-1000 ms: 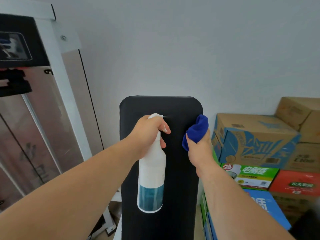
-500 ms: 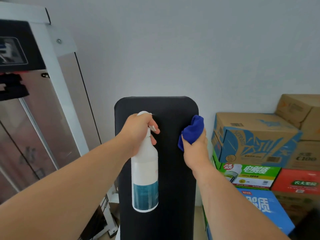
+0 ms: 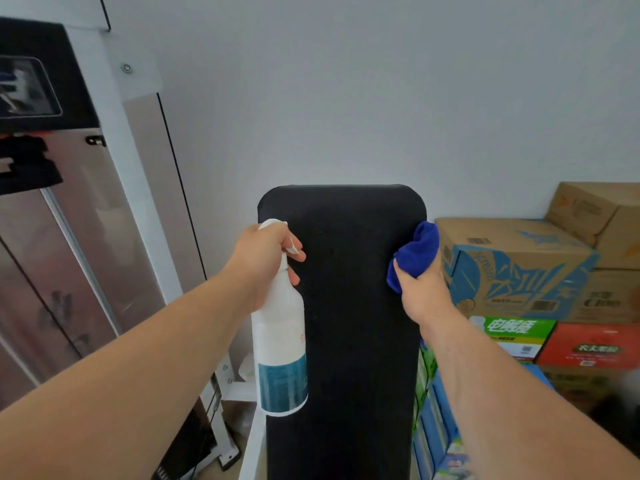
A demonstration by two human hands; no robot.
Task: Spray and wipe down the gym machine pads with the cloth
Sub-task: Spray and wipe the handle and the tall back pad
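Clamping the left grip (image 3: pixel 266 258) round the bottle (image 3: pixel 280 341) at its neck, in front of the pad (image 3: pixel 346 306) at its left edge. Bunching the cloth (image 3: pixel 415 254) tight in the right grip (image 3: pixel 424 292), up at the pad's right edge near the top.

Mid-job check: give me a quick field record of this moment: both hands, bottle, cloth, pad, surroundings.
left hand: grips the spray bottle's neck, finger at the trigger
spray bottle: white, teal band at the bottom, upright, at the pad's left edge
right hand: holds the bunched blue cloth
blue cloth: at the pad's upper right edge
pad: black, upright, rounded top corners
spray on pad: cannot tell
right of pad: stacked cardboard boxes
left of pad: white machine frame
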